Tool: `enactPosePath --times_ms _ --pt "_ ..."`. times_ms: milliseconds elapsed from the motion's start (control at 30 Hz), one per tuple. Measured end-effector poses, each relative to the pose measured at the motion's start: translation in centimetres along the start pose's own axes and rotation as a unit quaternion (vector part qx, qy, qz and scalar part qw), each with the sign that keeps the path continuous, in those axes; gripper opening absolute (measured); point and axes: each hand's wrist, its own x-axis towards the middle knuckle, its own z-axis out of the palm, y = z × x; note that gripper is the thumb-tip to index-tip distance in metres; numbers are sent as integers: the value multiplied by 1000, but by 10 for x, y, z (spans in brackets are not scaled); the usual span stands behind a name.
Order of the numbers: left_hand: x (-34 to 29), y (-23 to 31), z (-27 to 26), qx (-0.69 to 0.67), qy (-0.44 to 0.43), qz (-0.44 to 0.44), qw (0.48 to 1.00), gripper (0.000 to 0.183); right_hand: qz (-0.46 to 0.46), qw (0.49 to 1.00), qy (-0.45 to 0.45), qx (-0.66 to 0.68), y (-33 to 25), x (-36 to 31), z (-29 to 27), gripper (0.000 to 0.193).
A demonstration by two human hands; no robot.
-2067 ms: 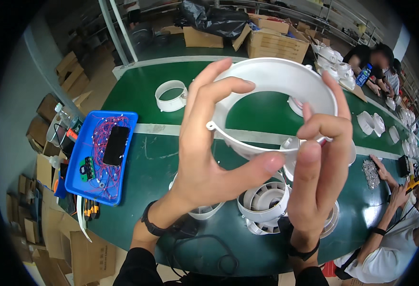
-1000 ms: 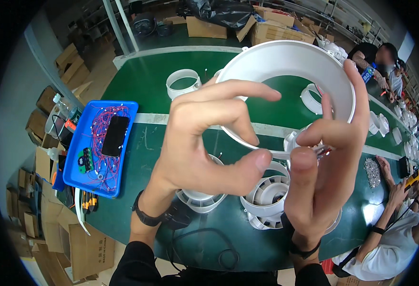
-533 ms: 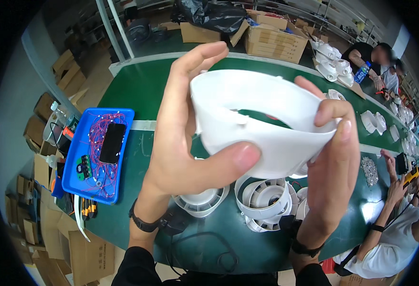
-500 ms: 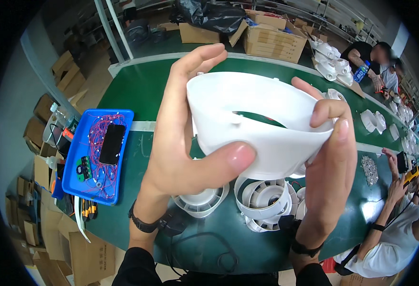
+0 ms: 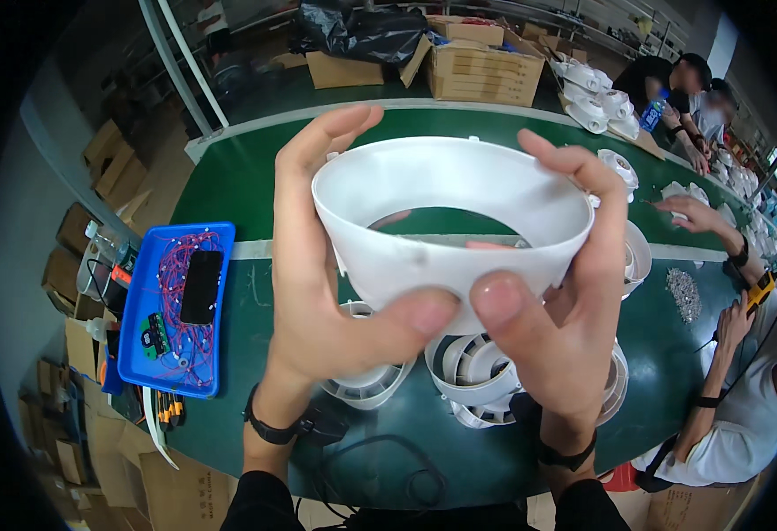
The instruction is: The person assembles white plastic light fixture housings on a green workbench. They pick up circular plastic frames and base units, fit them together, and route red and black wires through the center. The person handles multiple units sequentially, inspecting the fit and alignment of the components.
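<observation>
Between both hands I hold up a white oval plastic housing ring, tilted so its wide opening faces me. My left hand wraps its left side, thumb pressed on the near wall. My right hand grips the right side, with its thumb on the near wall close to the other thumb. Underneath, white fan housings with inner vanes rest on the green table, partly hidden by my hands. Another round white housing lies below my left hand.
At the left, a blue tray holds red wires, a black phone and a green circuit board. Screwdrivers lie beside it. Small metal screws are piled at right, near a co-worker's hand with a yellow-black power tool.
The ring has tipped, showing more of its inside. My right thumb has moved from the rim to the near wall. The nearby co-worker's one hand has reached farther across the table.
</observation>
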Motion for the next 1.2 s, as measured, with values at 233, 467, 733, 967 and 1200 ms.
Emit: enactPosePath --times_ms 233,467,733,967,1200 --pt "-7 -5 -1 152 24 60 986 102 -33 998 25 -39 6 3 6 86" --pt "-3 -3 -7 156 18 109 982 48 7 992 57 -110 3 5 -7 78" --pt "-4 -5 -8 151 46 116 981 40 27 998 54 -26 6 7 -11 67" --pt "-2 -11 -11 162 -45 109 980 87 -18 995 13 -96 -1 5 -4 80" --pt "-1 -6 -10 125 -11 78 989 90 -46 990 0 -133 1 4 -7 70"
